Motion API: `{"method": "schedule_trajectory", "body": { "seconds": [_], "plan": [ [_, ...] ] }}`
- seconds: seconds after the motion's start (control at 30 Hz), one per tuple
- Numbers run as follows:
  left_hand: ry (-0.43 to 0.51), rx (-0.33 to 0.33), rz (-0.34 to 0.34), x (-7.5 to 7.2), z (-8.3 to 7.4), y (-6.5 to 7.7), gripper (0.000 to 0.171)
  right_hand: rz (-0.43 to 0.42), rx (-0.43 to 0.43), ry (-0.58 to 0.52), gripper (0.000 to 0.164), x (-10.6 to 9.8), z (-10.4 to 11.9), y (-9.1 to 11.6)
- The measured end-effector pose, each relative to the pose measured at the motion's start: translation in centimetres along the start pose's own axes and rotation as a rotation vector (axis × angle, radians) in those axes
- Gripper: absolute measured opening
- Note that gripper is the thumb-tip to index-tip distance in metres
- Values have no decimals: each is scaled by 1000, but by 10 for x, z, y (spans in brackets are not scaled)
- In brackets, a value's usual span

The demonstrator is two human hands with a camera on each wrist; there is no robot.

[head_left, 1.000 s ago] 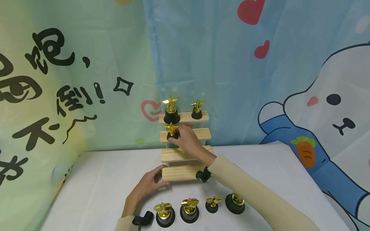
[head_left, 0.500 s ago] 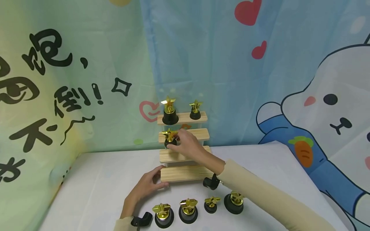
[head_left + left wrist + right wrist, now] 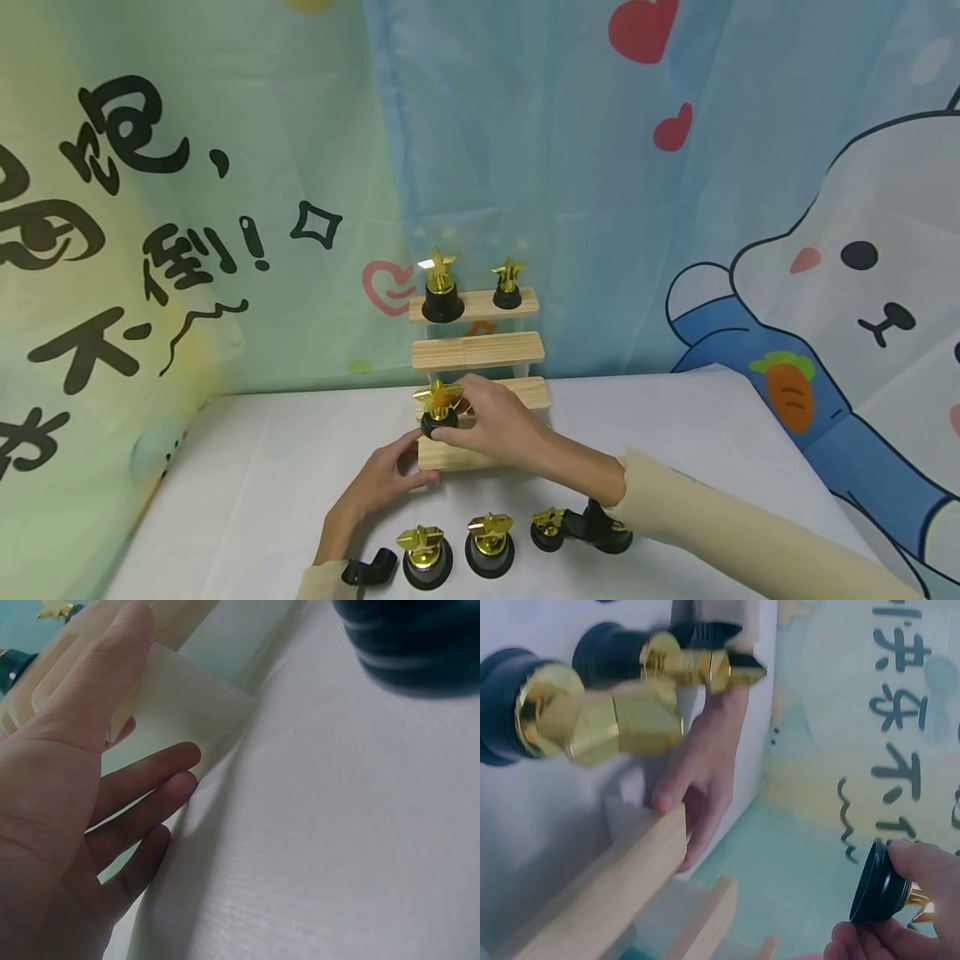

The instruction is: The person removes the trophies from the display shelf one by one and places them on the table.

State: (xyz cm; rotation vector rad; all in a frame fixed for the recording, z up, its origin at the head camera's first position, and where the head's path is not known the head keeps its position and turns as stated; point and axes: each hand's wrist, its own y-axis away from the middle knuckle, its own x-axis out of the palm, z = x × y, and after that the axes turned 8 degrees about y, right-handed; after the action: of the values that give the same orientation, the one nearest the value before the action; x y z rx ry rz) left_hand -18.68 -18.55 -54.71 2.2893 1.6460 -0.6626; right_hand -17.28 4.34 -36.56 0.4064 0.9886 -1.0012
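Gold-star trophy (image 3: pixel 437 406) pinched by its black base in right hand (image 3: pixel 501 421), roughly upright in front of the lower tiers of wooden stand (image 3: pixel 478 352); contact with a tier can't be told. Stand's bottom left end gripped by left hand (image 3: pixel 384 477), thumb in front, outer fingers spread loose. Two trophies (image 3: pixel 442 302) carried on top tier (image 3: pixel 477 307), four more (image 3: pixel 490 546) lined up on white table (image 3: pixel 247 483)

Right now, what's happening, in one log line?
right hand: holds star trophy | left hand: grips bottom shelf | top shelf: two trophies
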Motion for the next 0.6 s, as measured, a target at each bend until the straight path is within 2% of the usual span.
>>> {"method": "schedule_trajectory", "body": {
  "seconds": [0.27, 0.6],
  "plan": [
    [-26, 10, -10, 0, 0, 1, 68, 24, -64, -32, 36, -5, 8, 25],
    [-42, 68, 0, 0, 2, 1, 62, 94, -94, -131, 34, -10, 16, 45]
  ]
}}
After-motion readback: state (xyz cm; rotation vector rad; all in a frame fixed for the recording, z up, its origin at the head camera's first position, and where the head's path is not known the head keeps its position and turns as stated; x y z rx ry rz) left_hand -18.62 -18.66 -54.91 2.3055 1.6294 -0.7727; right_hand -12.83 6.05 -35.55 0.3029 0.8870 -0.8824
